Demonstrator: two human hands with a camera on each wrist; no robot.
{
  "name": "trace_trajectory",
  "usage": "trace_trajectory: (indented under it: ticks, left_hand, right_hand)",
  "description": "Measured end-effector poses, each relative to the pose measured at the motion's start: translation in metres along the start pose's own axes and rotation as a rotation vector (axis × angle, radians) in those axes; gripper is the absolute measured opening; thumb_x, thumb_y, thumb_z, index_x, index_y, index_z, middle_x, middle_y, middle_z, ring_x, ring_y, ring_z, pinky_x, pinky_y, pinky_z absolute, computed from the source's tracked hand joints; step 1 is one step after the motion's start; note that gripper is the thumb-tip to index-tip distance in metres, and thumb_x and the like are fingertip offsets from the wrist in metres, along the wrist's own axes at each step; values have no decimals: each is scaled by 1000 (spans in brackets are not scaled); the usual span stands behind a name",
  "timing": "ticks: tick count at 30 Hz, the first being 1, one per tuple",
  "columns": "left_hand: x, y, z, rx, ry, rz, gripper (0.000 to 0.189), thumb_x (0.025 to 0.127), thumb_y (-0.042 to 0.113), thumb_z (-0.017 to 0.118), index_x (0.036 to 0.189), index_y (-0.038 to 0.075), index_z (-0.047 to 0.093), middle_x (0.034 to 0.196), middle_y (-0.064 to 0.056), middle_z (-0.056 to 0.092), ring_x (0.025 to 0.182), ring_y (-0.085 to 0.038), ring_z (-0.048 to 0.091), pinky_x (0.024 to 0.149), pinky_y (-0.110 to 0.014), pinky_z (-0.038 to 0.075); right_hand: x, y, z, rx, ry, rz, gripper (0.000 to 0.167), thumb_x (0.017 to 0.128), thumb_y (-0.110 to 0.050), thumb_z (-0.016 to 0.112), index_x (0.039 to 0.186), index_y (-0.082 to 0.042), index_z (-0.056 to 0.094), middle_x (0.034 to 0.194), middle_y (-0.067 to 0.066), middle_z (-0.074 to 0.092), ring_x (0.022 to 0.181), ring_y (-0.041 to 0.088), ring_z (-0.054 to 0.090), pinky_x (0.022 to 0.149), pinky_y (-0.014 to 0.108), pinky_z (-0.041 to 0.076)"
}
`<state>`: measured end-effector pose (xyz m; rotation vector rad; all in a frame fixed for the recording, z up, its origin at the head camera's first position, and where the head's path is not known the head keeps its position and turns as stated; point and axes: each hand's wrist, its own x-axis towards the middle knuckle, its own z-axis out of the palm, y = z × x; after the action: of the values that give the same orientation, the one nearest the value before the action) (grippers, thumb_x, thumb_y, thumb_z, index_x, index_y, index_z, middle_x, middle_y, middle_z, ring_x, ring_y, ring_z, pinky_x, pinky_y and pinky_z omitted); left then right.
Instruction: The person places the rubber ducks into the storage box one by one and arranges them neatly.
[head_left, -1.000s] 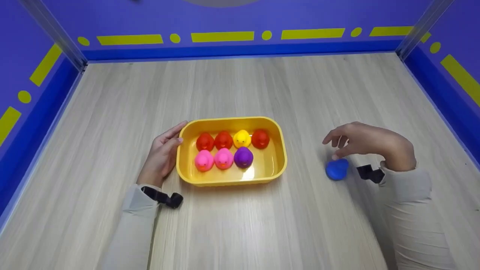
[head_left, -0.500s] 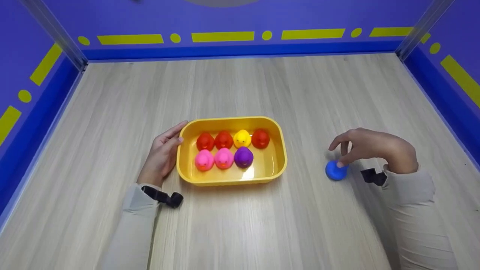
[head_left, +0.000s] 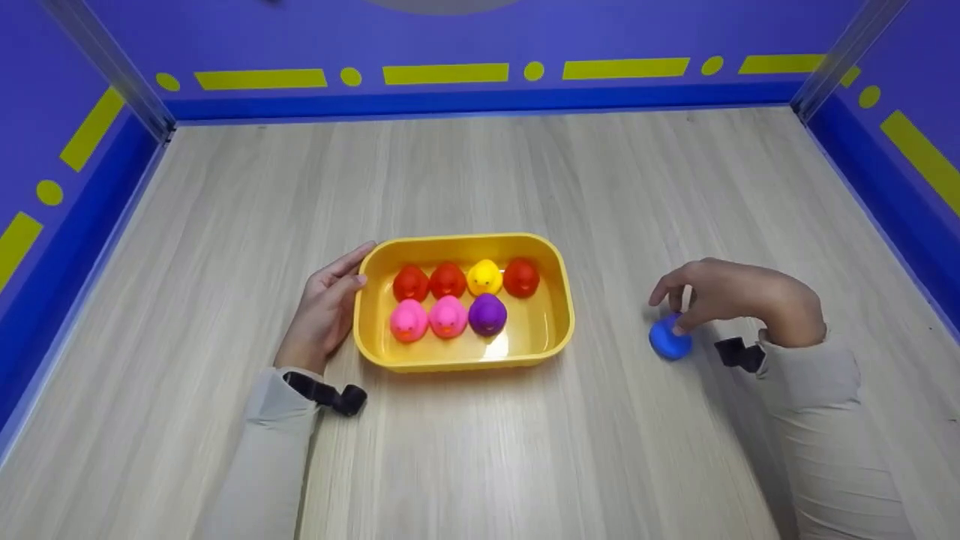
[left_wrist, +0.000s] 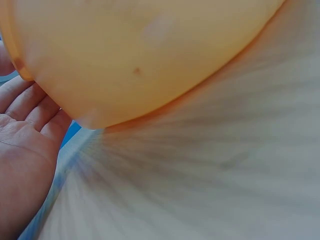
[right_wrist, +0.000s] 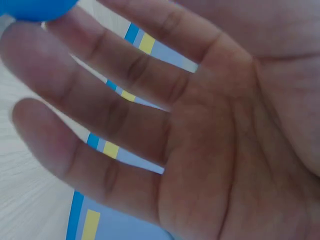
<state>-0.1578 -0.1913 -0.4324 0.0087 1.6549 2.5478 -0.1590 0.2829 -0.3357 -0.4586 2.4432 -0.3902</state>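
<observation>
A yellow plastic tub (head_left: 465, 360) stands mid-table, holding small rubber ducks in two rows. The back row has red ducks and one yellow duck (head_left: 484, 278); in front are two pink ducks and a purple duck (head_left: 487, 315). My left hand (head_left: 319, 311) grips the tub's left end, thumb at the rim, fingers along the outer wall. To the right, my right hand (head_left: 739, 296) pinches a blue rubber duck (head_left: 666, 341) between thumb and fingertips, low over the table. In the right wrist view, only the duck's blue edge (right_wrist: 42, 9) shows against the fingertips.
The wood-grain table (head_left: 480, 450) is bordered at the back and both sides by purple-blue panels (head_left: 450, 45) with yellow dashes and dots. Small black wrist cameras sit on both sleeves, the left camera (head_left: 349, 400) just in front of the tub.
My right hand came down onto the blue duck, its thumb settling on top, then shifted slightly left with the duck tilting. The left hand and tub stayed put.
</observation>
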Motion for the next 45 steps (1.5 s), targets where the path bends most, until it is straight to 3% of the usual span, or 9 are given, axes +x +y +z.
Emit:
trace_trajectory:
  ticks: [3,11,16,26,37,45]
  left_hand:
    - [0,0,0,-1,4,-2,54,89,-10,43,142,-9,37,141,-11,51,126,-12,51,109,-30,41]
    - [-1,-1,0,10,12,-6,53,89,-10,43,142,-9,37,140,-9,53,127,-12,51,109,-30,40]
    - [-1,-2,-1,10,18,-7,53,89,-10,42,142,-9,37,142,-11,51,127,-12,51,109,-30,41]
    - [-2,-1,0,20,11,-3,53,89,-10,41,142,-10,37,143,-13,49,128,-13,50,110,-30,40]
    - [-1,-1,-1,31,6,-10,53,90,-9,43,143,-9,36,144,-12,48,127,-11,50,109,-29,40]
    - [0,0,-1,22,-2,-12,53,90,-9,42,142,-8,37,142,-10,50,128,-12,49,110,-29,39]
  right_hand:
    - [1,-1,1,7,3,-1,35,79,-10,72,114,-11,67,101,5,66,87,18,59,70,31,51]
    - [3,1,3,14,38,-117,34,78,1,70,112,-4,68,102,5,68,95,21,62,81,37,56]
    - [3,-1,3,17,34,-106,33,79,1,70,112,-4,68,104,6,69,98,23,62,83,40,56]
    - [3,0,2,49,-27,-5,35,79,-14,74,113,-7,70,110,8,70,93,19,67,77,36,56]
    - [7,-3,3,-48,17,-78,26,79,-13,75,105,-14,74,100,2,70,93,19,60,77,37,54]
    - [9,-7,2,6,23,-55,29,80,-6,71,109,-9,70,108,5,68,89,18,64,74,35,56]
